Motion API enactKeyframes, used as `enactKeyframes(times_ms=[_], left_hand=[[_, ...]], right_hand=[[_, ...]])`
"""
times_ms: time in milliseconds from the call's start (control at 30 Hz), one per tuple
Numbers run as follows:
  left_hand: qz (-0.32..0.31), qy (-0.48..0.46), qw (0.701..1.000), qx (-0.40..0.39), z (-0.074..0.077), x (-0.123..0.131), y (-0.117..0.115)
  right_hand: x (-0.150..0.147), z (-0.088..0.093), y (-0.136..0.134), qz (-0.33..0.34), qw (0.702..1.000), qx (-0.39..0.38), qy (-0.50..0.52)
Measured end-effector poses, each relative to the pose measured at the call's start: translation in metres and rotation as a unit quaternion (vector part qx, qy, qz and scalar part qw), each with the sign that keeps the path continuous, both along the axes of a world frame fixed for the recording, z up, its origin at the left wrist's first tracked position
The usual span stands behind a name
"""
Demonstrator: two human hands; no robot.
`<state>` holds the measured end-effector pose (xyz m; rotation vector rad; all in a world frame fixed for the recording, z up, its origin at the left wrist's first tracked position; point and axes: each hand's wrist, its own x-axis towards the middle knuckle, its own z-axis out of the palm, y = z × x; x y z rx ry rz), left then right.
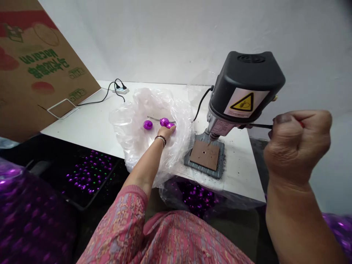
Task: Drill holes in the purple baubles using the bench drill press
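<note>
My left hand (166,132) reaches into an open clear plastic bag (123,124), its fingers closed around a shiny purple faceted ball (171,125). Right against it sits a second purple ball (164,121), and a third purple ball (147,125) lies a little to the left. A thin rod (153,118) runs behind them. My right hand (298,148) makes a fist around the feed lever (260,126) of a small drill press (244,84). Below the chuck (213,136), a brown square board (205,156) with a small hole lies on the grey base (220,170).
A large cardboard box (41,62) stands on the left of the white table (93,121). Behind the bag is a power strip (121,90) with black cords. Purple balls fill a bag (196,198) under the table edge and another bag (30,216) at lower left.
</note>
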<state>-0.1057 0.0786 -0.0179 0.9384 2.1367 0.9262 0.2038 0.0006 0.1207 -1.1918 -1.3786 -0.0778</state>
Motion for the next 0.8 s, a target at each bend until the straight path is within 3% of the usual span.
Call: enactKeyframes(times_ms=[100, 233, 333, 433, 500, 567, 667, 800], left_hand=[[0.016, -0.003, 0.999, 0.034, -0.006, 0.01, -0.005], [0.018, -0.043, 0.996, 0.08, 0.005, 0.011, -0.019], [0.008, -0.119, 0.98, 0.158, 0.027, 0.005, -0.038], [-0.043, -0.254, 0.926, 0.275, 0.056, -0.001, -0.069], [-0.097, -0.305, 0.899, 0.297, 0.071, 0.0, -0.094], [-0.136, -0.328, 0.893, 0.278, 0.08, 0.006, -0.117], [-0.173, -0.363, 0.885, 0.236, 0.078, 0.027, -0.142], [-0.223, -0.397, 0.867, 0.201, 0.061, 0.064, -0.153]], right_hand=[[-0.001, 0.001, -0.001, -0.003, 1.0, -0.003, -0.002], [-0.003, 0.007, 0.002, -0.01, 0.999, 0.039, -0.033], [-0.004, 0.016, 0.01, -0.039, 0.997, 0.043, -0.056], [-0.007, 0.029, 0.021, -0.067, 0.997, -0.006, -0.05], [-0.009, 0.038, 0.029, -0.073, 0.996, -0.034, -0.035], [-0.011, 0.047, 0.037, -0.074, 0.995, -0.06, -0.016], [-0.013, 0.055, 0.044, -0.066, 0.993, -0.097, 0.009], [-0.015, 0.06, 0.048, -0.044, 0.992, -0.117, 0.017]])
